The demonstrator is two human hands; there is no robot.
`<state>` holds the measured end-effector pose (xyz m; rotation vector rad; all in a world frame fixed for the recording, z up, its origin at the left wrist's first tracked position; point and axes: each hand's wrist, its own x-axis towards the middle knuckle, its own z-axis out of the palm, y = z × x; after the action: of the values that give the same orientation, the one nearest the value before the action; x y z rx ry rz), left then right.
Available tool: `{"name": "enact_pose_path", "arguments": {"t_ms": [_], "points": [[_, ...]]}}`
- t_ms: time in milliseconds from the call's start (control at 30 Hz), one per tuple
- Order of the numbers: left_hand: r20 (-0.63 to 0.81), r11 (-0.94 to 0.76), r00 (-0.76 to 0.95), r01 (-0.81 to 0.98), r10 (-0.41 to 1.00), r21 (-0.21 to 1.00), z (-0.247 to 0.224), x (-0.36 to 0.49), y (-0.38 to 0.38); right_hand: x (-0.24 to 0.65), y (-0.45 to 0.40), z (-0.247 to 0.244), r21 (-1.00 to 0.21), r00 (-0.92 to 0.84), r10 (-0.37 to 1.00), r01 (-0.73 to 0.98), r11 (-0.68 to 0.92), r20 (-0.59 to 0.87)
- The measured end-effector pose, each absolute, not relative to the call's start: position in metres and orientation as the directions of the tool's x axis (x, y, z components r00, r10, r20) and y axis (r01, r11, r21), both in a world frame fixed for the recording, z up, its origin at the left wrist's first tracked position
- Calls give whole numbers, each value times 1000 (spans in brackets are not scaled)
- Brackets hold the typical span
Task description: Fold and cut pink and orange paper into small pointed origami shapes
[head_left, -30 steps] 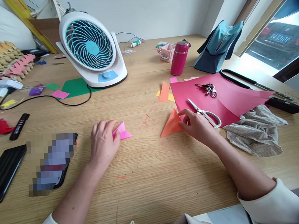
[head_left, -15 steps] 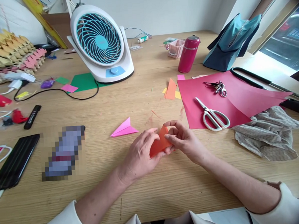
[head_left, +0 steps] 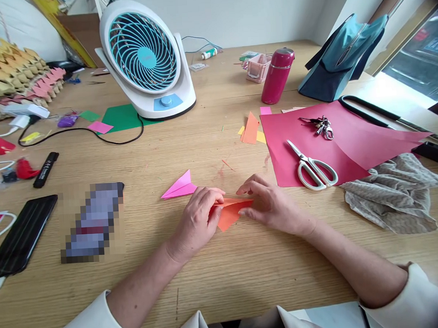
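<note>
A folded orange paper (head_left: 229, 215) is between my two hands, low over the wooden table, one corner pointing down toward me. My left hand (head_left: 200, 216) pinches its left end between thumb and fingers. At its right end is my right hand (head_left: 270, 205), thumb and fingers apart around the paper's tip; whether the thumb touches the paper is unclear. A folded pink paper (head_left: 179, 185) lies just beyond my left hand, its point toward the left.
White-handled scissors (head_left: 310, 166) and keys (head_left: 323, 126) lie on red paper (head_left: 282, 151) at the right, beside a grey cloth (head_left: 393, 194). Orange pieces (head_left: 251, 128), a fan (head_left: 168, 103) and a magenta bottle (head_left: 277, 77) are farther back. Phones (head_left: 22, 235) lie left.
The orange paper has turned and tipped flatter, with a corner now toward me. My right fingers have spread from its upper corner, and my left hand has shifted slightly left.
</note>
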<state>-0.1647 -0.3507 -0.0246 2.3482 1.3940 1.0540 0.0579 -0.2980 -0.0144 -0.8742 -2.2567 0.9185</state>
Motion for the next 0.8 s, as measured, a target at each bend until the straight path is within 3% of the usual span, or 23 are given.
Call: {"name": "enact_pose_path", "arguments": {"t_ms": [200,433,567,800], "points": [[337,-491,359,672,871,554,-26,-165,-353,55,-298,-18,-562,-724,656,458,689,214],[305,-487,383,746,872,454,-23,-159,-356,56,-297,-15,-568,-746,632,434,700,209],[317,-471,354,740,880,481,-22,-158,-356,56,-299,-13,-630,-716,670,432,645,195],[308,-414,281,696,909,587,-19,-160,-356,57,-303,-18,-834,-636,767,377,403,83]]}}
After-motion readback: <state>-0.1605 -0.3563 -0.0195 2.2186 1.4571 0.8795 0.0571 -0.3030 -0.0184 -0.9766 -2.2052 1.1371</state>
